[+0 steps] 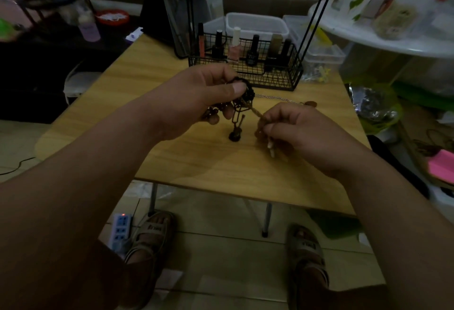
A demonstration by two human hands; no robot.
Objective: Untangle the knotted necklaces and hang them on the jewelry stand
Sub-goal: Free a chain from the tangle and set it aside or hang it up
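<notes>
A dark knotted bundle of necklaces (244,94) hangs above the wooden table (196,162). My left hand (208,95) is closed around its top, thumb pressed on the black beaded part, brown beads showing under the fingers. A pendant (235,135) dangles from the bundle down to the tabletop. My right hand (292,127) pinches a tan twisted cord (256,111) that runs taut out of the knot. A thin silver chain (277,98) lies on the table behind my hands. I cannot make out a jewelry stand for certain.
A black wire basket (272,76) of nail polish bottles stands at the table's far side. Clear plastic boxes (255,24) sit behind it, a dark triangular frame (172,4) to their left. A white round table (393,39) with clutter is at right. A power strip (120,228) lies on the floor.
</notes>
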